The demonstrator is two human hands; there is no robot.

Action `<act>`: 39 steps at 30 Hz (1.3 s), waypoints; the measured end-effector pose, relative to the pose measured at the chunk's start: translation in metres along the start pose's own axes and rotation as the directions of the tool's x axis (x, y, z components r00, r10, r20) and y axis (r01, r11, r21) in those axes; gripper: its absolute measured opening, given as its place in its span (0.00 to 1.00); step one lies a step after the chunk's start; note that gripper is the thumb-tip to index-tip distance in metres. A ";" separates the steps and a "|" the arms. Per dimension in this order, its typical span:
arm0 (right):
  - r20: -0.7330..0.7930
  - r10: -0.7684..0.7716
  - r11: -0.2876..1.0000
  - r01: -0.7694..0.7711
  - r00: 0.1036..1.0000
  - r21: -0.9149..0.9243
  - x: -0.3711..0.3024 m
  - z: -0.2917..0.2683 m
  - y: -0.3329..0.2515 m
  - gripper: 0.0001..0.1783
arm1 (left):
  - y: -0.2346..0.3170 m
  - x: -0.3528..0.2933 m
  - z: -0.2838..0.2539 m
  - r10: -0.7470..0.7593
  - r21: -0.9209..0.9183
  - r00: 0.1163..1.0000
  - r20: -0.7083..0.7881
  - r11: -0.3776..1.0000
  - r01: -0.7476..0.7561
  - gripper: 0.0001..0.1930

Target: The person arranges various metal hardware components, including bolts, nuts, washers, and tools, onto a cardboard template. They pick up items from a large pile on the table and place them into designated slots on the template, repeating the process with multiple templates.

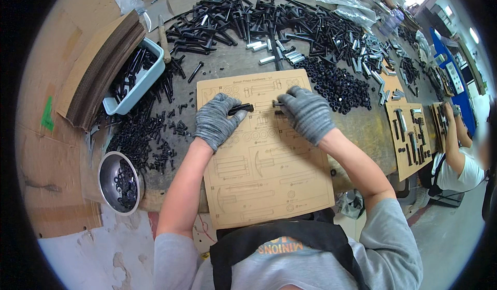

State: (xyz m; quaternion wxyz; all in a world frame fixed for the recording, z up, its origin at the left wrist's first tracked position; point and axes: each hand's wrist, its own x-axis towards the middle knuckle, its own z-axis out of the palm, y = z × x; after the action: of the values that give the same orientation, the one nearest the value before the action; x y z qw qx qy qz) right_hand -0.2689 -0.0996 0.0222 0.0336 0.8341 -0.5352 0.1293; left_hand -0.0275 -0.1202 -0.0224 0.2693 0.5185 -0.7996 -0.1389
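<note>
A brown cardboard sheet (269, 189) printed with outline drawings of hardware lies in front of me, its near edge close to my apron. Over its upper left part, my left hand (216, 122), in a grey knitted glove, is closed on black bolts (241, 108) whose ends stick out to the right; their number is hidden. Across from it, my gloved right hand (306, 115) has its fingers pinched on a small black bolt (276, 103), with the end showing toward the left. Both hands are just above the sheet, apart from each other.
Loose black bolts (243, 21) and silver sleeves (295, 57) cover the far table. Black nuts (336, 85) lie right. At left are a pale blue bin (150, 78), small screws (142, 137) and a metal bowl (103, 186). A filled card (407, 158) is near a co-worker (461, 166).
</note>
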 end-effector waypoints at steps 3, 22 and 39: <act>0.100 0.000 0.997 0.009 0.995 -0.082 0.023 0.018 -0.009 0.09 | 0.001 0.000 -0.001 0.000 -0.008 1.000 -0.001 1.000 0.000 0.15; 0.141 0.039 0.990 -0.057 0.989 0.125 -0.023 0.005 0.037 0.10 | -0.001 0.002 0.000 0.046 -0.013 0.999 0.027 0.999 -0.045 0.15; 0.035 0.006 0.963 -0.015 0.999 0.271 0.011 0.031 0.001 0.12 | 0.003 0.004 -0.004 0.020 -0.002 0.998 0.057 1.000 -0.020 0.14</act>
State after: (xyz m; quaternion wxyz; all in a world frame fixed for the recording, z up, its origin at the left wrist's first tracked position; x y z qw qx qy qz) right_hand -0.2601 -0.1163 -0.0053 -0.0907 0.8301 -0.5173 0.1872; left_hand -0.0291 -0.1222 -0.0164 0.2482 0.5062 -0.8119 -0.1517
